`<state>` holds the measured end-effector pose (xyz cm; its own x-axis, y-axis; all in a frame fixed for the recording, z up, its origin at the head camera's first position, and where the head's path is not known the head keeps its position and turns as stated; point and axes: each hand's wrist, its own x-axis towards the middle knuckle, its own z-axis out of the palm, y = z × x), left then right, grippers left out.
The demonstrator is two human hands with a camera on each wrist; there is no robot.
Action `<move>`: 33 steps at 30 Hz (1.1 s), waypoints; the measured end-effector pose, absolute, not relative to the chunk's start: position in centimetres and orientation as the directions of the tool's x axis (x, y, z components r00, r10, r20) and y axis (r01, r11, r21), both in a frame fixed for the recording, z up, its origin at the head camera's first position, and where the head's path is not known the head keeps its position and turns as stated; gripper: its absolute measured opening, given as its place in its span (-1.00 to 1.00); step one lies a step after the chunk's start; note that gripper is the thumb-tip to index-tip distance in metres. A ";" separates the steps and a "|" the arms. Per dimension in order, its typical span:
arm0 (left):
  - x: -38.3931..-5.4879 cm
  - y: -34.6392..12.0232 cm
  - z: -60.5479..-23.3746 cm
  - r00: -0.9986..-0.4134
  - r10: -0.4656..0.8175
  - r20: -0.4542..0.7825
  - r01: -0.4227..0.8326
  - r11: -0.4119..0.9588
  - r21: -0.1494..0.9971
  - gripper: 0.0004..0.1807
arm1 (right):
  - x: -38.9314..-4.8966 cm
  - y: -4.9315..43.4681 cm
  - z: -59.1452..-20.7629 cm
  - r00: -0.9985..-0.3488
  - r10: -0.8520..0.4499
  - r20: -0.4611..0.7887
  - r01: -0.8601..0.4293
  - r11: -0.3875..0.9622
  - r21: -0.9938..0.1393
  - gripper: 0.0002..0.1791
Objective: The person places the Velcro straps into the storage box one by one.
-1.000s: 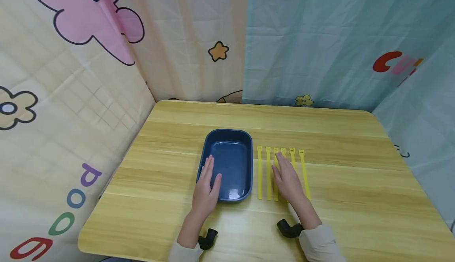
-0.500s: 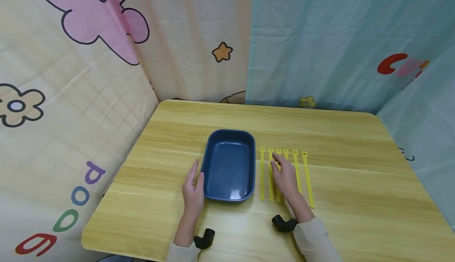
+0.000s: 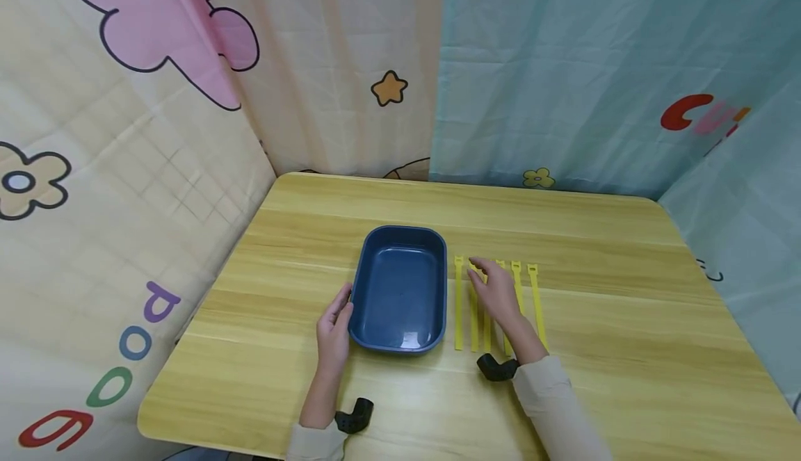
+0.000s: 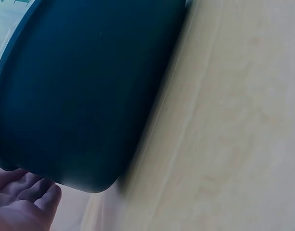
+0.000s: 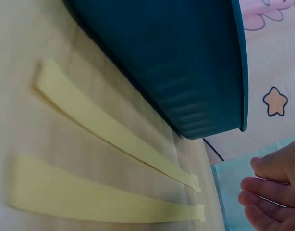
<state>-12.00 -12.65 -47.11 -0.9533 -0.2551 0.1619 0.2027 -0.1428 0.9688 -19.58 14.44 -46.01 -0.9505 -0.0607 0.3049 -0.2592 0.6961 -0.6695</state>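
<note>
Left forearm (image 3: 320,397): slanting forward and slightly inward.
Left hand (image 3: 333,334): fingers (image 3: 340,297) pointing forward, softly bent; thumb (image 3: 344,316) apart from them.
Right forearm (image 3: 530,346): slanting forward and inward, more steeply leaned.
Right hand (image 3: 498,292): palm side turned inward, fingers loosely bent, thumb separate.
Spacing: hands well apart, the right farther forward.

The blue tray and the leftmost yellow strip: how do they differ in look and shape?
Colour: the tray is dark blue, while the strip is yellow. Shape: the tray is wide with raised walls, while the strip is narrow and thin. Both lie on the table.
</note>
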 end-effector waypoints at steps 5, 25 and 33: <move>-12.1 -12.7 -47.3 -0.962 -0.233 0.143 0.187 -0.178 0.966 -0.62 | -21.9 14.4 -45.3 -0.934 -0.193 0.299 -0.337 0.749 -0.570 -0.70; -12.2 -13.0 -48.0 -0.981 -0.172 0.086 0.119 -0.194 0.974 -0.62 | -26.4 13.3 -45.8 -0.934 -0.356 0.035 -0.341 0.858 -0.383 -0.79; -12.3 -13.0 -47.8 -0.979 -0.195 0.059 0.094 -0.171 0.981 -0.63 | -26.7 12.9 -46.0 -0.934 -0.353 0.043 -0.344 0.865 -0.365 -0.73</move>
